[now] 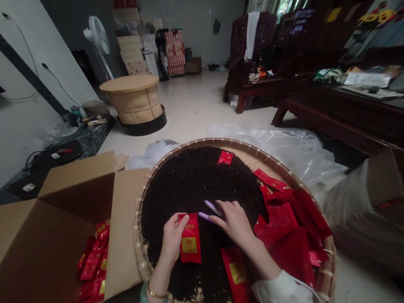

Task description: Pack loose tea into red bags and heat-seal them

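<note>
My left hand (173, 236) grips a small red packet (189, 238) with a gold label, held upright over a heap of dark loose tea (191, 186). My right hand (234, 221) is closed round a purple scoop (208, 210) right at the packet's top edge. The tea fills a round woven bamboo tray (257, 154). Several empty red packets (290, 224) lie stacked on the tray's right side, and one more red packet (237, 279) lies near my right forearm. A single packet (225, 157) rests on the tea at the far side.
An open cardboard box (34, 248) on the left holds several filled red packets (92, 263). Clear plastic sheeting (289, 146) lies beyond the tray. A round wooden stand (134, 101), a fan (98, 37) and dark wooden furniture (346, 106) stand further off.
</note>
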### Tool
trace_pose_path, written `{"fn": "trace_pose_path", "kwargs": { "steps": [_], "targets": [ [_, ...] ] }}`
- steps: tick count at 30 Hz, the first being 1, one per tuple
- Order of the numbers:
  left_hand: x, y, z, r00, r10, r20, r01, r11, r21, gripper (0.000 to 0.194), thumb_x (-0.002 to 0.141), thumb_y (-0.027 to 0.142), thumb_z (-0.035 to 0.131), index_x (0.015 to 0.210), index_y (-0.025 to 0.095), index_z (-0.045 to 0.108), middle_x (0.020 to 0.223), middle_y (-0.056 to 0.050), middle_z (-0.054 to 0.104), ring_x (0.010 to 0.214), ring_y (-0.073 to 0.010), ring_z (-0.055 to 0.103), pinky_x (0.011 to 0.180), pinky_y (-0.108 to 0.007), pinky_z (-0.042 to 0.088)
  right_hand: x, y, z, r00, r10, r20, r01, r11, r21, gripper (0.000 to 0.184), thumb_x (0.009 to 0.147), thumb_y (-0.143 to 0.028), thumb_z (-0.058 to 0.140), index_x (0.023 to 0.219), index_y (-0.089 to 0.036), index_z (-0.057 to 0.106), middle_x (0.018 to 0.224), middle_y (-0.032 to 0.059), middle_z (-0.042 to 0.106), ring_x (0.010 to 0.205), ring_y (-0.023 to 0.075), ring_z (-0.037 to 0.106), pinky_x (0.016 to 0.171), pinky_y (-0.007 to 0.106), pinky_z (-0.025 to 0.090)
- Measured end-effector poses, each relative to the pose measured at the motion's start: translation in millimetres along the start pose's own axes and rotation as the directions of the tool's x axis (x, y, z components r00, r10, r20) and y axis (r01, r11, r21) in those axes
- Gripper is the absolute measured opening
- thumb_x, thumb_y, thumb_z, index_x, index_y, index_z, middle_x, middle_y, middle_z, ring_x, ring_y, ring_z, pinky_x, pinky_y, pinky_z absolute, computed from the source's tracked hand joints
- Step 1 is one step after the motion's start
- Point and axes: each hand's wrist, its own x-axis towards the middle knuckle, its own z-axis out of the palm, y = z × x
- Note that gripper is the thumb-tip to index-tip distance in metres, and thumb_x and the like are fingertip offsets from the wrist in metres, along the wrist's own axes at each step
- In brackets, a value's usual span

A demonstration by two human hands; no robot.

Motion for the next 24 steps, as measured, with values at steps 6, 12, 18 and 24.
{"fn": "trace_pose_path", "kwargs": {
  "steps": [6, 12, 18, 24],
  "targets": [
    [-3, 1, 1.7, 0.997, 0.020, 0.075, -0.024, 0.999, 0.048, 0.041, 0.060, 0.052, 0.075, 0.068, 0.014, 0.062, 0.058, 0.003, 0.060, 0.051, -0.0101, 0.051, 0.050, -0.020, 0.038, 1, -41, 22, 0.996, -0.080, -0.025, 0.083, 0.888, 0.452, 0.019, 0.081, -0.036, 0.064, 0.078, -0.019, 0.069, 0.077, 0.0036, 0.066, 0.074, 0.0178, 0.059, 0.069, 0.028, 0.045],
    [-4, 0, -1.0, 0.998, -0.017, 0.069, 0.015, 1.000, 0.024, 0.048, 0.062, 0.060, 0.071, 0.063, 0.014, 0.059, 0.052, 0.003, 0.056, 0.045, -0.0088, 0.046, 0.046, -0.020, 0.034, -2, -44, 23, 0.996, -0.068, -0.054, 0.087, 0.819, 0.568, 0.026, 0.085, -0.028, 0.056, 0.063, -0.017, 0.065, 0.065, 0.0011, 0.061, 0.065, 0.0152, 0.056, 0.063, 0.026, 0.042],
    [-2, 1, -3.3, 0.995, -0.022, 0.097, 0.016, 0.998, 0.064, 0.046, 0.063, 0.058, 0.071, 0.066, 0.013, 0.065, 0.056, 0.000, 0.064, 0.049, -0.0116, 0.053, 0.050, -0.022, 0.040, -1, -32, 24, 0.997, -0.065, 0.044, 0.025, 0.792, 0.609, 0.041, 0.090, -0.039, 0.042, 0.066, -0.016, 0.065, 0.065, 0.0022, 0.061, 0.063, 0.0161, 0.056, 0.061, 0.027, 0.043],
    [0, 8, -3.8, 0.998, -0.040, -0.056, 0.040, 0.999, -0.004, 0.049, 0.056, 0.054, 0.077, 0.079, 0.010, 0.073, 0.065, -0.006, 0.072, 0.054, -0.0164, 0.062, 0.052, -0.024, 0.046, -23, -7, -4, 0.981, -0.018, 0.195, -0.064, 0.912, 0.406, 0.030, 0.090, -0.037, 0.046, 0.090, -0.018, 0.070, 0.081, 0.0048, 0.069, 0.075, 0.0191, 0.064, 0.069, 0.028, 0.047]
  ]
}}
